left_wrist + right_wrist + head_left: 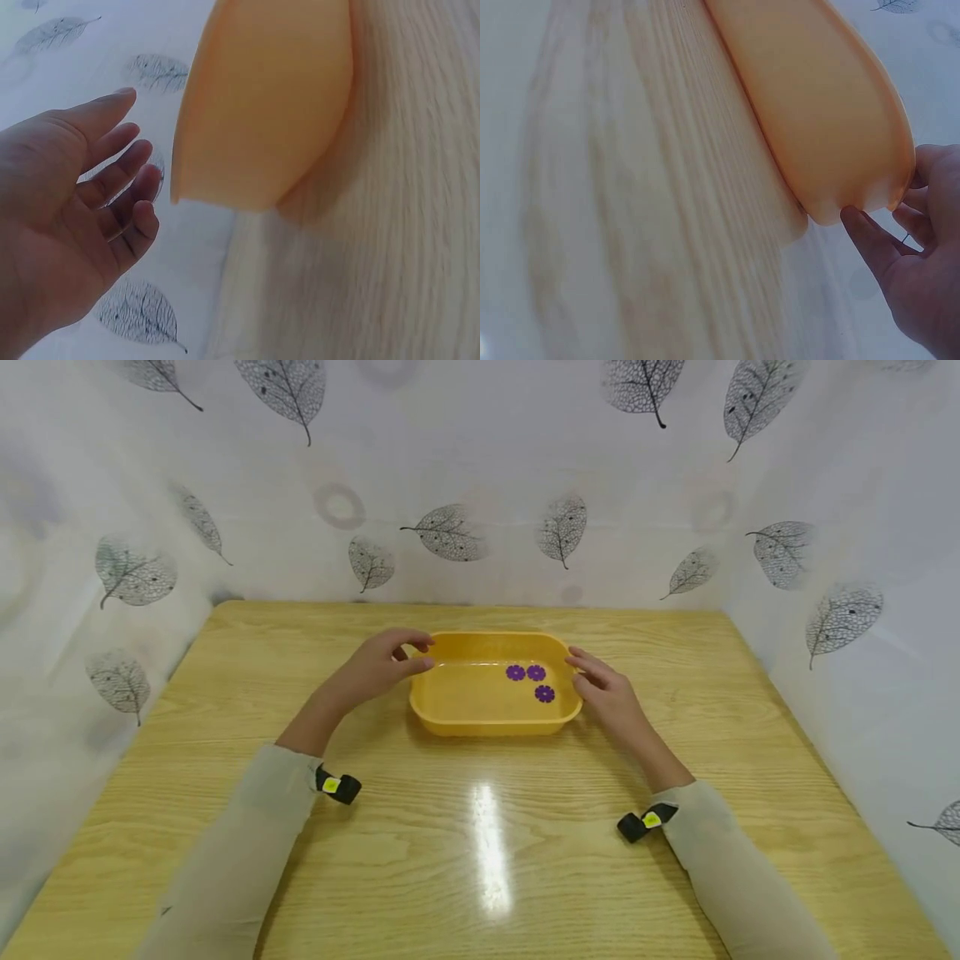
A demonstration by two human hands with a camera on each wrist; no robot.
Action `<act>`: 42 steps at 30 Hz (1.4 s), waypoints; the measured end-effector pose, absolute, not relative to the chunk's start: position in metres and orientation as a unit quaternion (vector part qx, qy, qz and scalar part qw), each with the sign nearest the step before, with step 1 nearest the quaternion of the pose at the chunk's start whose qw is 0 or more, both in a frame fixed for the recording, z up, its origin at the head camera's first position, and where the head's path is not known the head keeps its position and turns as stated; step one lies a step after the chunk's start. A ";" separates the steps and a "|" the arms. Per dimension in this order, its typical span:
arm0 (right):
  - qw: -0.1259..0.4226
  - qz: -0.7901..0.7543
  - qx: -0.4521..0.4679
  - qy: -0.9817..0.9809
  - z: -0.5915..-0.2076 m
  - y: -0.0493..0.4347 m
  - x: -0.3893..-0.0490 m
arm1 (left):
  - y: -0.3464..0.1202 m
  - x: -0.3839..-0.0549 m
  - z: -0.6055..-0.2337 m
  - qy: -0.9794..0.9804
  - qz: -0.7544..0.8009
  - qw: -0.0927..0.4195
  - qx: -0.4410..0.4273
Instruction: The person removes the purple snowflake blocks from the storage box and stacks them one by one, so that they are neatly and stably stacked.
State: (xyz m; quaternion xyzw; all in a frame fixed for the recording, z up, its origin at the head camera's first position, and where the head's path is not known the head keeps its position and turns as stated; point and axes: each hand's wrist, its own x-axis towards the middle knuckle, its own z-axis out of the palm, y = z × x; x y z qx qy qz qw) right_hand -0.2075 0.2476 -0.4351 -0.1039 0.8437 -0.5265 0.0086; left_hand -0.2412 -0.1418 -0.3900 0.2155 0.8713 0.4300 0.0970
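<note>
A yellow plastic basin (491,724) stands on the wooden table, rounded at its corners. Inside it, toward the right end, lie three purple flower-shaped discs (544,694). My left hand (382,664) is at the basin's left end, its fingers bent loosely. In the left wrist view a gap shows between that hand (67,187) and the basin wall (262,105). At the opposite end my right hand (611,697) holds the rim. The right wrist view shows the thumb of this hand (922,255) against the outer wall (825,112) and the fingers at the rim.
The light wooden table (405,843) extends around the basin on all sides. Behind it and at both sides hangs a white curtain (495,460) printed with dark leaves. Black bands with small cameras (345,788) sit over both sleeves.
</note>
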 end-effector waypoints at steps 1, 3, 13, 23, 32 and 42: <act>0.009 -0.527 -0.103 0.844 -0.435 0.247 -0.208 | -0.136 -0.244 -0.390 0.870 0.429 0.099 0.223; 0.009 -0.527 -0.101 0.844 -0.435 0.247 -0.208 | -0.125 -0.249 -0.390 0.869 0.426 0.104 0.229; 0.004 -0.524 -0.097 0.846 -0.437 0.249 -0.208 | -0.068 -0.263 -0.392 0.867 0.391 0.145 0.273; 0.010 -0.524 -0.096 0.846 -0.435 0.248 -0.209 | -0.023 -0.271 -0.395 0.879 0.343 0.163 0.289; 0.008 -0.523 -0.095 0.847 -0.436 0.247 -0.208 | -0.005 -0.276 -0.408 0.880 0.321 0.192 0.293; 0.004 -0.519 -0.099 0.849 -0.438 0.249 -0.210 | -0.004 -0.278 -0.423 0.891 0.267 0.182 0.321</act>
